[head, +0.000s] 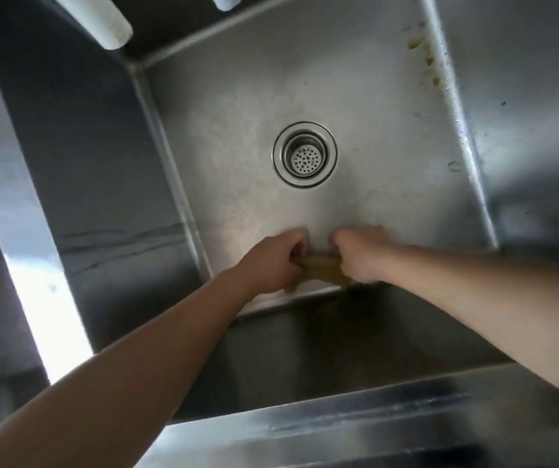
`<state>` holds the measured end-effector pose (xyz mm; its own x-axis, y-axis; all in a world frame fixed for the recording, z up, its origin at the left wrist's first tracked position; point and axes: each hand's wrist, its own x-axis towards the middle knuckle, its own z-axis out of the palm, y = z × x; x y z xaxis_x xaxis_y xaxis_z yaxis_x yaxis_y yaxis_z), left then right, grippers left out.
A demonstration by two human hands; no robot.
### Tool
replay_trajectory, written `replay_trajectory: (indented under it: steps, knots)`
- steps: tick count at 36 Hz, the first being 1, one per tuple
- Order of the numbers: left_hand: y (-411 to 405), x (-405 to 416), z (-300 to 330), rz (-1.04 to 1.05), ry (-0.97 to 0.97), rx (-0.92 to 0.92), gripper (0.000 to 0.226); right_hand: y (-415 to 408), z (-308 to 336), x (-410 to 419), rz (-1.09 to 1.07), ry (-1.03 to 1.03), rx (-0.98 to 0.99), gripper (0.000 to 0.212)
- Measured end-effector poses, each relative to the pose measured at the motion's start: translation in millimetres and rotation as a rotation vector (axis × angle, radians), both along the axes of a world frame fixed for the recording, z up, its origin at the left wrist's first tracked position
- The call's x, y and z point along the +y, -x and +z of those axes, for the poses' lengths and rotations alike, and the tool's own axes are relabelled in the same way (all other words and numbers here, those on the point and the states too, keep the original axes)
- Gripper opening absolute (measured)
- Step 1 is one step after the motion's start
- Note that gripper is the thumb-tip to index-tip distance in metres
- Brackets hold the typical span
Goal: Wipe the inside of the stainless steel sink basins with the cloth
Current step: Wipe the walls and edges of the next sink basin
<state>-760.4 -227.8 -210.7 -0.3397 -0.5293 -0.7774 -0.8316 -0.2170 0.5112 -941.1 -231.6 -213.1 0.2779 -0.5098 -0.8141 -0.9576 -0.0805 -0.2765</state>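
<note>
I look straight down into a deep stainless steel sink basin point(244, 106). A yellow cloth point(323, 266) is bunched at the near edge of the basin floor. My left hand point(276, 261) grips its left end with curled fingers. My right hand point(361, 253) grips its right end. Both hands sit close together, just in front of the round drain strainer point(304, 154). Most of the cloth is hidden inside my fists.
Yellowish food bits point(428, 60) stick along the basin's right wall seam, with one more speck point(453, 166) lower down. Two white tube-like ends point(101, 23) hang over the far left rim. The shiny front rim point(339, 430) runs below my arms.
</note>
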Motion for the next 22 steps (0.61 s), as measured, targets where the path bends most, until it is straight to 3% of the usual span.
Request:
replay_trajectory:
  steps: [5,9,12,16,20,22]
  knots:
    - [-8,23,0,0.231,-0.381,0.101,0.028,20,7,-1,-0.109,-0.294,-0.088,0.022]
    - [9,23,-11,0.238,-0.106,-0.048,0.028,20,1,-1,-0.079,-0.129,0.051,0.023]
    - [26,21,-14,0.197,0.025,-0.203,0.025,14,-3,-3,0.095,0.105,0.118,0.035]
    - [34,18,-13,0.162,0.183,-0.345,0.027,11,2,-4,0.297,0.315,0.036,0.043]
    - [5,15,-12,0.185,0.307,-0.316,0.047,13,7,4,0.616,0.116,-0.108,0.043]
    - [-18,15,-14,0.237,0.312,-0.349,0.057,11,3,7,0.589,-0.078,-0.113,0.033]
